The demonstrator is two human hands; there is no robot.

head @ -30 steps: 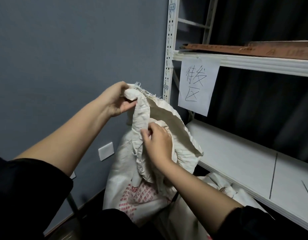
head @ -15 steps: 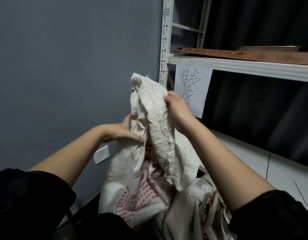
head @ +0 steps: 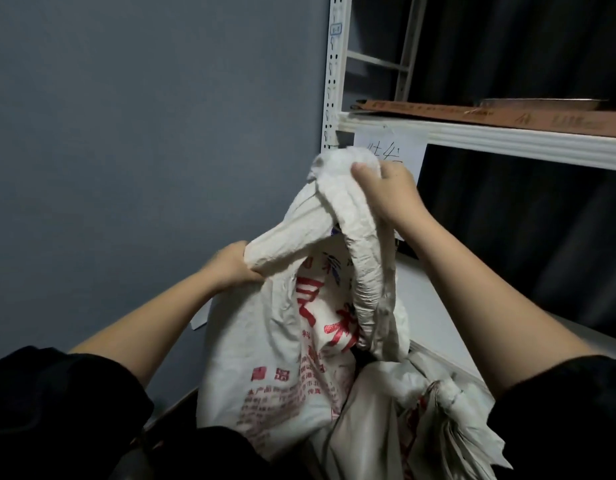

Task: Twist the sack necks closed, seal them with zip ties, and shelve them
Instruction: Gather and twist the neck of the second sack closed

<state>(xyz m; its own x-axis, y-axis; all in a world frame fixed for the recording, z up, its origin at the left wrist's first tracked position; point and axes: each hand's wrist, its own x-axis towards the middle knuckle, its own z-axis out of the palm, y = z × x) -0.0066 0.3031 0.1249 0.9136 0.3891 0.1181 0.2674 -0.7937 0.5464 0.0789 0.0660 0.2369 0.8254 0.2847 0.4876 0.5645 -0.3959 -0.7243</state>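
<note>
The sack [head: 282, 341] looks like woven plastic cloth, off-white, matt and heavily creased, with red print on its face. A second sack [head: 448, 410] beside it has the same crinkled weave. The shelf upright [head: 334, 81] is white painted metal, perforated. A paper label [head: 393, 154] is matt. The cardboard [head: 507, 116] is brown and dull. The wall [head: 144, 133] is smooth, matt grey.

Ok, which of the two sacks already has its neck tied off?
The lower-right sack: its neck is bunched and bound. The printed sack, held by both the left hand and right hand, is still untied.
</note>
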